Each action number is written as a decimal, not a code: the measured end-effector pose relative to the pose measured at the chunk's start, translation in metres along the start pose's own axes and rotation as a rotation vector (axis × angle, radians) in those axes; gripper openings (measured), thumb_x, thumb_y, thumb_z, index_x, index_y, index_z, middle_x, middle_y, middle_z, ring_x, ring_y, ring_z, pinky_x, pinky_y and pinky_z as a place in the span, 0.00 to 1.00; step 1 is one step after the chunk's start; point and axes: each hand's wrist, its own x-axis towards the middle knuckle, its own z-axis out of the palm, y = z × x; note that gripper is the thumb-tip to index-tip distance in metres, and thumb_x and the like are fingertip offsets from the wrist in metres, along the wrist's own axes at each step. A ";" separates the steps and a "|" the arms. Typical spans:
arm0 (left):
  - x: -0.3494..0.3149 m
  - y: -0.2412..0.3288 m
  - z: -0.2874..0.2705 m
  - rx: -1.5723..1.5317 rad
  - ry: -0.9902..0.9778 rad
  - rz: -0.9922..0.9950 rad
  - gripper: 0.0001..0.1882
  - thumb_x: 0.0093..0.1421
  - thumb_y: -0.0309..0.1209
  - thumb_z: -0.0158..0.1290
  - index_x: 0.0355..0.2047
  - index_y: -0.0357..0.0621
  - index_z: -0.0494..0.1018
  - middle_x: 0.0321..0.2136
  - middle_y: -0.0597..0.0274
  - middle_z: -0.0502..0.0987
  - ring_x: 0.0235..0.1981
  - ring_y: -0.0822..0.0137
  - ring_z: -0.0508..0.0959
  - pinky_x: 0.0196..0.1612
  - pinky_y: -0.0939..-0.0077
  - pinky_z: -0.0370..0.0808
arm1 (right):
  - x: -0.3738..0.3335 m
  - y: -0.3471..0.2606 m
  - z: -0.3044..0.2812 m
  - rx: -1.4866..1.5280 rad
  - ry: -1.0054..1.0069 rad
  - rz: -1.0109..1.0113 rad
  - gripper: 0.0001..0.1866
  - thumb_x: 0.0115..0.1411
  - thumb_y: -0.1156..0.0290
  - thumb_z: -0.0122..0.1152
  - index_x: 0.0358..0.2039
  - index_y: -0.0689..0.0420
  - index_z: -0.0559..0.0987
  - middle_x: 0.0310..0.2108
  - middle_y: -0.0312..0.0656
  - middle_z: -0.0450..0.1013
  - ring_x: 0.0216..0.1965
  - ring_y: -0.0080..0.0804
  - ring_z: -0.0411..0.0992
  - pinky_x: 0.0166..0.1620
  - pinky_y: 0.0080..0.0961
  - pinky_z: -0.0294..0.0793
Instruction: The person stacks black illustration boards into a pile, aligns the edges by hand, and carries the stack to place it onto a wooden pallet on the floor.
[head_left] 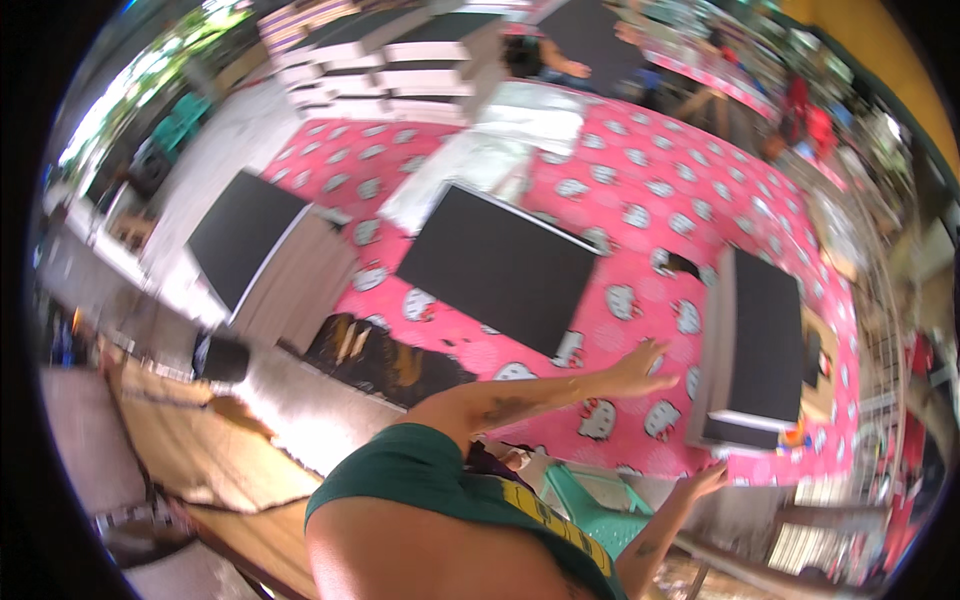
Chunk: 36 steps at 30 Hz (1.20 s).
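My left hand (645,371) is over the pink table cover with its fingers spread, holding nothing. It is apart from the stack of flat black-topped boards (755,335) to its right. My right hand (707,481) is just off the near end of that stack, fingers stretched out; whether a fingertip touches it I cannot tell. A black rectangular board (500,265) with a pale edge lies slantwise in the middle of the table. The pink cover (620,300) has a white cat-face print.
Another black-topped stack (250,240) stands at the left, beside a dark-stained patch (390,360). Tall piles of boards (390,70) rise at the far left, near white sheets (470,160). A green plastic chair (590,505) is close to me. Another person's arm (565,62) shows at the far side.
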 end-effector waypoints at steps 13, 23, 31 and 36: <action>-0.501 0.048 -0.495 0.466 1.696 0.056 0.19 0.69 0.38 0.53 0.53 0.37 0.75 0.44 0.52 0.79 0.49 0.65 0.77 0.51 0.73 0.73 | -0.490 -0.141 0.270 -0.005 -1.707 0.501 0.29 0.68 0.56 0.57 0.65 0.54 0.65 0.60 0.42 0.65 0.59 0.32 0.65 0.59 0.34 0.66; -0.716 -0.160 -0.734 -0.300 1.292 -0.431 0.42 0.59 0.70 0.45 0.66 0.61 0.64 0.56 0.59 0.73 0.53 0.61 0.71 0.55 0.47 0.65 | -0.689 -0.174 0.347 -0.006 -1.753 1.038 0.59 0.54 0.23 0.53 0.74 0.44 0.43 0.72 0.51 0.43 0.74 0.52 0.38 0.62 0.81 0.42; -0.686 -0.172 -0.671 -0.635 1.162 -0.255 0.34 0.65 0.57 0.49 0.58 0.41 0.69 0.47 0.53 0.78 0.45 0.60 0.81 0.36 0.63 0.82 | -0.712 -0.215 0.360 -0.132 -1.710 0.896 0.60 0.51 0.24 0.59 0.74 0.38 0.44 0.71 0.41 0.47 0.71 0.47 0.48 0.61 0.73 0.51; -0.739 -0.133 -0.591 -0.912 0.979 -0.248 0.43 0.66 0.66 0.42 0.64 0.41 0.64 0.57 0.56 0.74 0.56 0.59 0.75 0.56 0.62 0.74 | -0.694 -0.189 0.393 -0.023 -1.714 0.885 0.39 0.56 0.32 0.60 0.59 0.46 0.74 0.52 0.39 0.74 0.56 0.36 0.69 0.57 0.39 0.67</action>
